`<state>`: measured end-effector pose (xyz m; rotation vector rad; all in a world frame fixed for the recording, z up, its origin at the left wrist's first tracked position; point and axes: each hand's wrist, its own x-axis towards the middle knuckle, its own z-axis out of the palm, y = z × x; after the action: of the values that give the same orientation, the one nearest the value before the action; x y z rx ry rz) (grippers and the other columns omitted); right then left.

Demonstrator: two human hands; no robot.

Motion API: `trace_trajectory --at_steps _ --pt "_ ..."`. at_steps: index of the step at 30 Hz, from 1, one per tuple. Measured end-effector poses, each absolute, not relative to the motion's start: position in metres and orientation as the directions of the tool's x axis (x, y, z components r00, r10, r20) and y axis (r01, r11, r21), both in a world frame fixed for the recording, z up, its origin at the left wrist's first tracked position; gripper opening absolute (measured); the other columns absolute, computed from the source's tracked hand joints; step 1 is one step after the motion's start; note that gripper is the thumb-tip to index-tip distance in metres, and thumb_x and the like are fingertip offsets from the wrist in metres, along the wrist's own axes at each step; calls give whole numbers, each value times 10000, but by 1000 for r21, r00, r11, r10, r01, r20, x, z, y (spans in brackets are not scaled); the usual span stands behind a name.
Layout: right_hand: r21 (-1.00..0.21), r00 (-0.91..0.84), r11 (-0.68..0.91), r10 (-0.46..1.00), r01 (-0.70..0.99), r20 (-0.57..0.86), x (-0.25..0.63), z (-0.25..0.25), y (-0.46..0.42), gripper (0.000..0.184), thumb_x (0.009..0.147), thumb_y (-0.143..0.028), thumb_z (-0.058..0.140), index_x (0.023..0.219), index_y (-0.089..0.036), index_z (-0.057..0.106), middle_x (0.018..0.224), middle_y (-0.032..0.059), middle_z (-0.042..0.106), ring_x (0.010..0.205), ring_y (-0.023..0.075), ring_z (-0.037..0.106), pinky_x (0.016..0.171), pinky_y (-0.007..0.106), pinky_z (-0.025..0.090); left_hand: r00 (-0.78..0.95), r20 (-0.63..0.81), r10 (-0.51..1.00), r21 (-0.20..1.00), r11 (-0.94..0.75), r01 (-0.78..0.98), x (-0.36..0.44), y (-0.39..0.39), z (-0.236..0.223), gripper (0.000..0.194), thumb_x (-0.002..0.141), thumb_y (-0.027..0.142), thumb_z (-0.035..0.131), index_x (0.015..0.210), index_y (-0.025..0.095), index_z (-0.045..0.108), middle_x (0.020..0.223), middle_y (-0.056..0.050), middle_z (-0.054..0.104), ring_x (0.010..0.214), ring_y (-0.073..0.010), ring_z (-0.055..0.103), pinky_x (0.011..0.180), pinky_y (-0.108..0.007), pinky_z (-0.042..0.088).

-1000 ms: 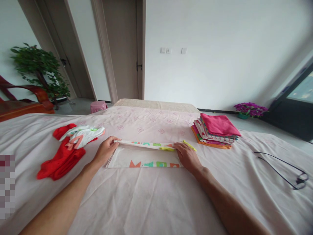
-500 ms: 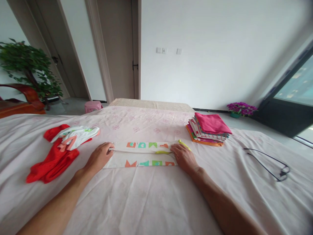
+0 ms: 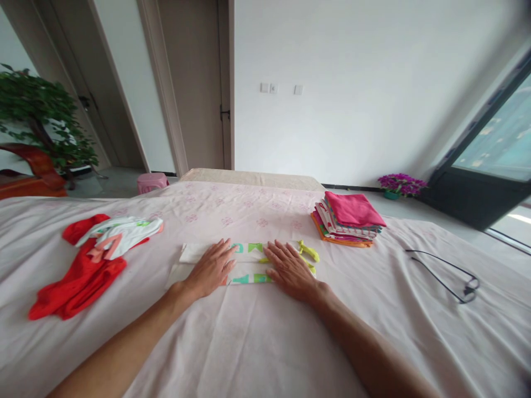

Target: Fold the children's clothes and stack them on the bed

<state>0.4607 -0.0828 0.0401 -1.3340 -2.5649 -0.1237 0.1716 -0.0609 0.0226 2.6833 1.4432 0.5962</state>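
Observation:
A white cloth garment [image 3: 249, 264] with green and orange printed shapes lies folded into a long strip on the sheet. My left hand [image 3: 212, 269] rests flat on its left half, fingers spread. On the right half lies my right hand [image 3: 288, 269], also flat with fingers extended. Yellow trim [image 3: 309, 252] sticks out past the garment's right end. Parts of the print are hidden beneath both hands.
Red clothing [image 3: 83, 271] and a crumpled white printed garment [image 3: 131, 235] lie to the left. A folded clothes stack [image 3: 352, 215] stands at the right, topped with pink cloth. Black-framed glasses [image 3: 468, 288] rest farther right on the pale sheet [image 3: 249, 342].
Both hands have let go of the garment's ends and moved inward, flattening onto its top. The yellow trim at the right end is now uncovered. The view has shifted slightly.

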Motion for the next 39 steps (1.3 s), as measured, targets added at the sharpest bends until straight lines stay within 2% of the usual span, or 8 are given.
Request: trace_trajectory --at_steps 6,11,19,23,27,33,36,39 --pt "-37 -503 521 839 853 208 475 30 -75 533 1027 -441 351 1509 -215 379 1573 111 334 1470 255 260 1201 498 177 443 252 861 87 -476 875 154 -59 8 555 970 477 374 1477 260 426 1556 -107 394 1453 -277 316 1176 -487 240" --pt "-91 -450 480 862 873 235 487 34 -69 540 972 -420 483 1466 -205 449 1528 97 425 1442 257 321 1191 466 213 360 267 894 72 -391 918 136 -60 4 563 962 483 373 1462 238 451 1555 -128 390 1451 -290 319 1165 -488 246" --pt "-53 -383 415 876 908 294 516 54 -65 391 886 -105 489 1202 -230 682 1290 42 655 1229 223 525 1039 363 381 343 385 857 128 -417 900 128 -58 3 487 940 356 415 1369 173 555 1481 -130 491 1416 -278 378 1158 -453 313" --pt "20 -347 357 891 934 293 505 66 -59 269 937 -194 488 1023 -236 740 1075 74 704 1045 227 566 880 329 424 392 438 809 118 -484 867 124 -55 14 388 895 241 459 1230 210 652 1352 -91 613 1348 -256 461 1139 -420 353" --pt "42 -311 312 906 949 288 498 73 -53 284 946 -214 469 936 -242 751 1000 87 675 995 222 567 796 305 419 362 429 827 96 -441 892 126 -61 27 316 861 232 502 1128 242 669 1237 -67 673 1189 -252 578 1058 -398 410" --pt "-101 -71 94 973 990 218 511 69 -69 278 911 -190 460 1099 -232 660 1051 60 701 926 199 630 700 281 394 252 392 885 58 -297 953 110 -98 40 213 923 380 433 876 249 595 942 -35 684 891 -215 640 788 -339 463" --pt "-154 10 9 992 988 126 514 70 -82 218 922 -310 473 1011 -241 660 1010 47 719 896 207 647 652 277 369 163 311 936 70 -194 979 94 -111 38 252 920 456 421 908 254 572 958 -37 678 873 -225 654 690 -332 445" --pt "-173 36 -31 999 984 25 510 73 -89 264 891 -440 519 1002 -248 662 999 52 725 889 223 652 660 281 366 72 201 977 163 -106 981 83 -116 34 301 898 510 430 986 248 548 1050 -52 673 924 -232 670 644 -314 443"
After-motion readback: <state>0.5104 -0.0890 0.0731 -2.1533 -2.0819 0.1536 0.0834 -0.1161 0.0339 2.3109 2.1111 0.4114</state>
